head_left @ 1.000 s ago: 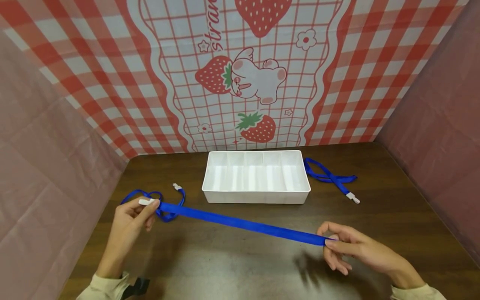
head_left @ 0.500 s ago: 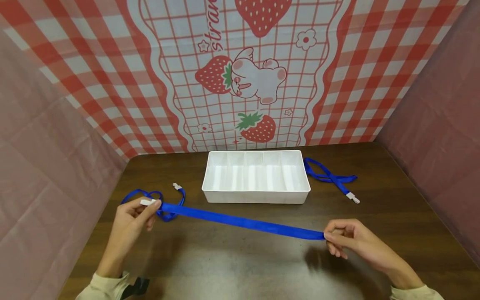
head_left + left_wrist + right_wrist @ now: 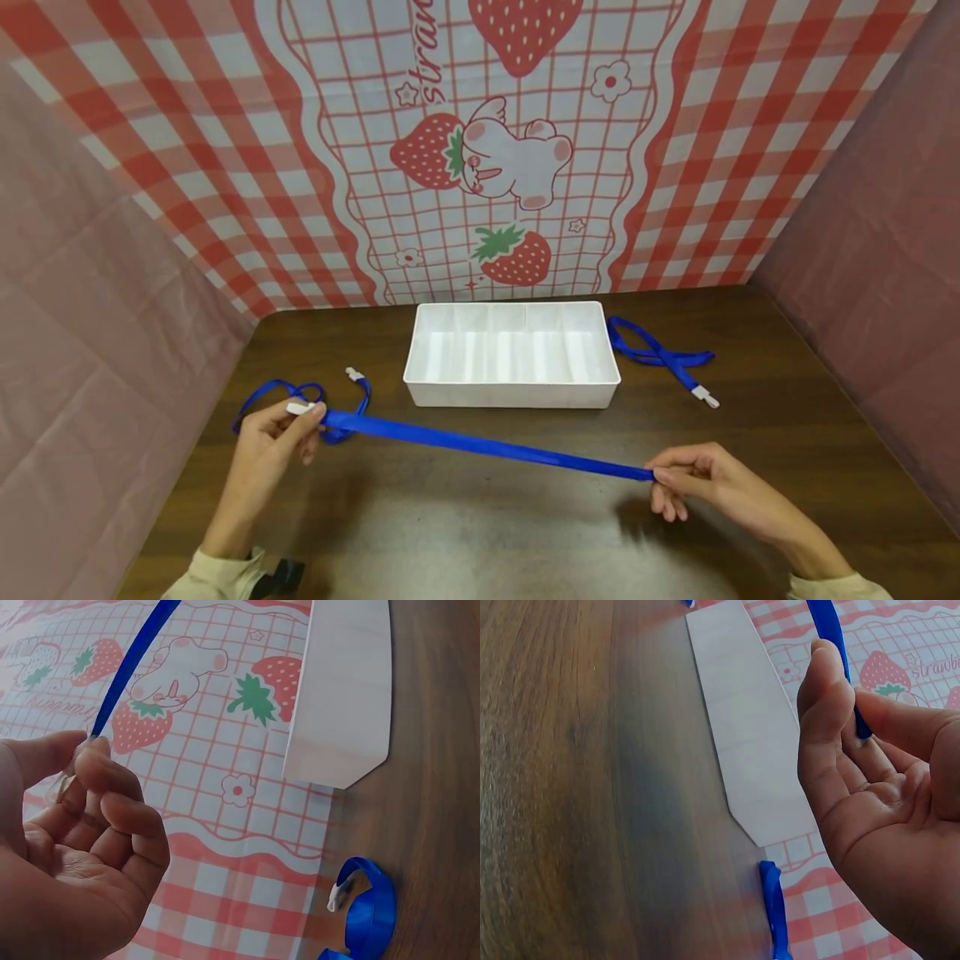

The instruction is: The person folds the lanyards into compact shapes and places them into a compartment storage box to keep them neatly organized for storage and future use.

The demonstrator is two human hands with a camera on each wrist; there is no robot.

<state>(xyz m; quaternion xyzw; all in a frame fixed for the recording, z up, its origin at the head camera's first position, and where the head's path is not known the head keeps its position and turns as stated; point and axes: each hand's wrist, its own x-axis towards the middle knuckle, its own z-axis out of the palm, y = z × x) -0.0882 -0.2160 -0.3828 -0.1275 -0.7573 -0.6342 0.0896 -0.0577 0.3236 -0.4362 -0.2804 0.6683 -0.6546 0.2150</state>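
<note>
And there it is: the blue lanyard (image 3: 487, 448) stretched straight across the lower middle of the frame!
From my distant seat I see the left hand (image 3: 273, 437), lower left, thumb and fingertips pinched together by the white clip (image 3: 300, 409); the right hand (image 3: 705, 483), lower right, pinches the far end, remaining fingers loosely curled. I'd call this the straightening step; the next move, I judge, calls for firm, even pinches so neither end slips. Mid-frame sits the white box (image 3: 513, 396), a second lanyard (image 3: 341, 436) to its left, a third lanyard (image 3: 667, 358) just beside its right edge.
</note>
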